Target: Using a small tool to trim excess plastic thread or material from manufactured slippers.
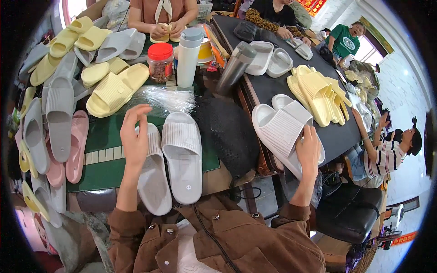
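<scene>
My left hand (135, 139) is raised with fingers loosely bent and nothing visible in it. It overlaps the left slide of a light grey pair, whose left slipper (154, 191) and right slipper (183, 168) lie side by side before me. On the right, my right hand (308, 148) grips a pale grey slide slipper (275, 129) by its side, over the black table. A matching slipper partly shows behind it. Just beyond the pair lies a bundle of thin clear plastic strands (170, 98).
Grey, yellow and pink slippers crowd the left, including a pink one (77, 148). A red-lidded jar (160, 63), a white bottle (189, 57) and a steel flask (236, 68) stand farther back. Yellow slippers (314, 93) are stacked on the black table (339, 136). Several people sit or stand around.
</scene>
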### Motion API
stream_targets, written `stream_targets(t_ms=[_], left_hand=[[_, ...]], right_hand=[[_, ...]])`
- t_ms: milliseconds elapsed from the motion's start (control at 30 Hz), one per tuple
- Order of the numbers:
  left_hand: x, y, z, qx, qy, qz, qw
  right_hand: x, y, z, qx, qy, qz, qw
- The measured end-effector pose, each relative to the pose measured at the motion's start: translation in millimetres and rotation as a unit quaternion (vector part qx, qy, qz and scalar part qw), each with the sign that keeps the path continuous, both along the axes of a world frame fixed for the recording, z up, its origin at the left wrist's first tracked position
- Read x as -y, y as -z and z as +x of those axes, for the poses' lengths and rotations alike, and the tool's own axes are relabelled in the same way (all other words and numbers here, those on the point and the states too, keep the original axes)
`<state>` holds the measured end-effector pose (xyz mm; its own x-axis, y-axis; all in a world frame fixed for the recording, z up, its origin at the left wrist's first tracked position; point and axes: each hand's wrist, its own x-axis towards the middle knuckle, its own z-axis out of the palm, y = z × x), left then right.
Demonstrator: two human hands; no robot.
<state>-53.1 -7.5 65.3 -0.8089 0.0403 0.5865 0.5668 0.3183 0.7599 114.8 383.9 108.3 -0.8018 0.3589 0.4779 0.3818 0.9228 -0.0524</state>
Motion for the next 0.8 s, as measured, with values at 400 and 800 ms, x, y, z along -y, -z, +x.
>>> stream_targets(t_ms=[400,800], left_hand=[[47.0,-18.5,89.8,0.188,0.208,-0.212,0.936],[40.8,33.2,99.7,0.100,0.170,-0.334,0.922]], right_hand=[[7.8,-0.2,-4.1,0.007,0.032,-0.015,0.999],[-22.6,16.3,5.6,-0.043,-0.031,-0.058,0.997]])
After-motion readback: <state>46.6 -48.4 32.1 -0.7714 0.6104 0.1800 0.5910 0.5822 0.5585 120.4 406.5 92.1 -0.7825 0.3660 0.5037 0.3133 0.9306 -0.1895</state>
